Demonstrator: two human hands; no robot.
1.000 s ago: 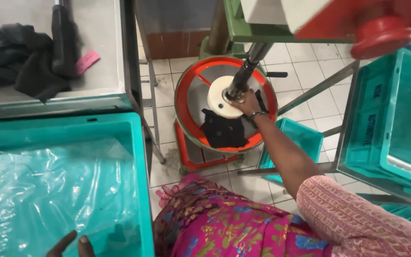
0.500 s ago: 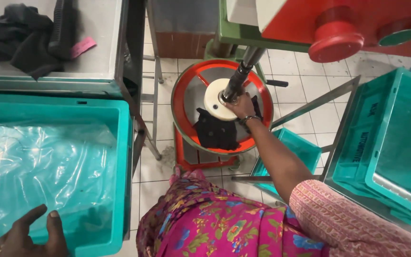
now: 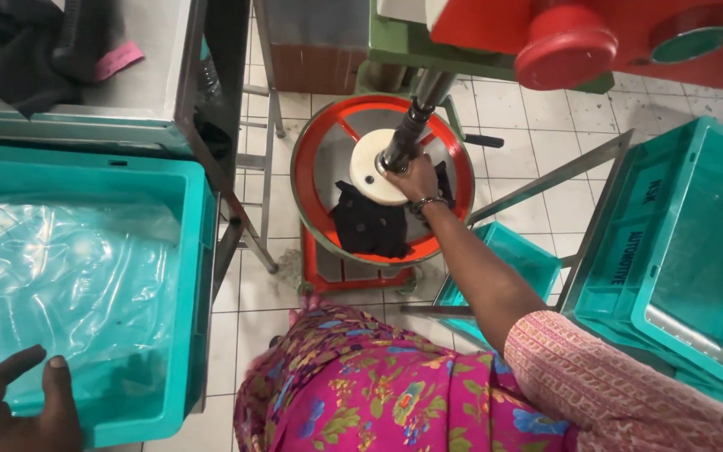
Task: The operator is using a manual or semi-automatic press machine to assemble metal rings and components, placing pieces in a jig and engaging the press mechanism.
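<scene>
White floor tiles (image 3: 537, 109) lie beneath a steel counter (image 3: 148, 75); the right hand (image 3: 416, 177) grips the cream disc (image 3: 370, 167) inside the orange-rimmed drum (image 3: 311, 151). The left hand (image 3: 18, 410) rests open on the plastic-lined teal crate (image 3: 186, 276).

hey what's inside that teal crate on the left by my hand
A clear plastic liner fills the teal crate. Something dark shows through it near the front by the left hand, but the crinkled plastic hides what it is and the crate's floor.
</scene>
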